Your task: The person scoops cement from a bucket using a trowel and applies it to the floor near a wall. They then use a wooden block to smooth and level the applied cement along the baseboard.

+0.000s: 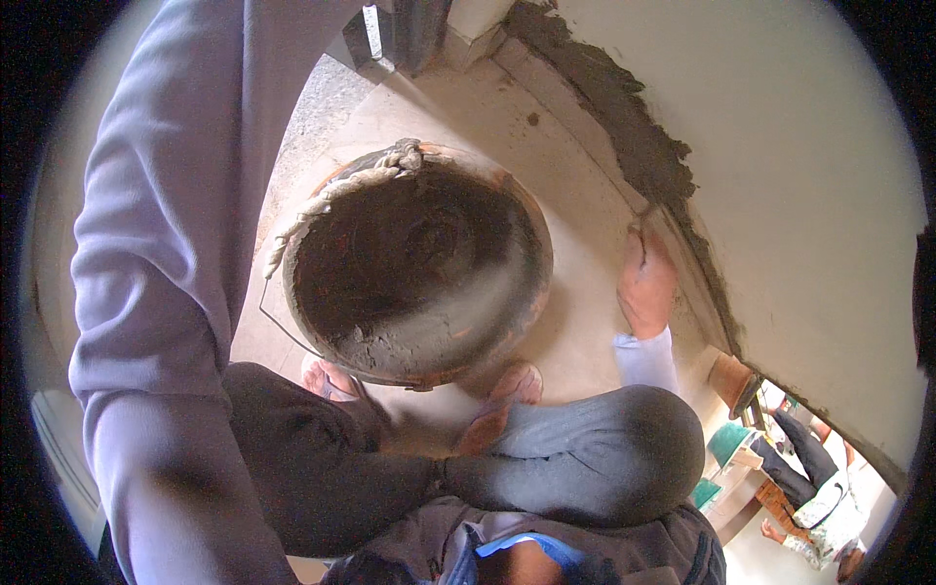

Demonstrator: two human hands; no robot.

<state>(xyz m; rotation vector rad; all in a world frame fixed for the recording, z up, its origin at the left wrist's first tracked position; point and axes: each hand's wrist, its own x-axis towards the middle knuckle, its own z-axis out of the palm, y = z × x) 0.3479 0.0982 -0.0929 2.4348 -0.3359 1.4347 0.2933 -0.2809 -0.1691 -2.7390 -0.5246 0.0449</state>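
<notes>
My right hand (646,285) is closed low beside the wall, its fingers wrapped round something thin and dark that I cannot make out. Just beyond its fingertips runs a rough strip of wet grey mortar (653,161) along the foot of the wall (799,185). My left sleeve (161,253) rises large along the left side and leaves over the top edge, so the left hand is out of sight. Between my feet and the far floor stands a round bucket (531,322), with grey mortar (400,351) inside and a rope-wrapped wire handle (341,195) resting on its rim.
My bent knees (624,448) and sandalled feet (512,385) are close to the bucket. A brown block-like object (731,380) sits by the wall's near end. Beyond it, at lower right, another person (814,487) is near green containers (726,444). Dark upright objects (414,34) stand at the top.
</notes>
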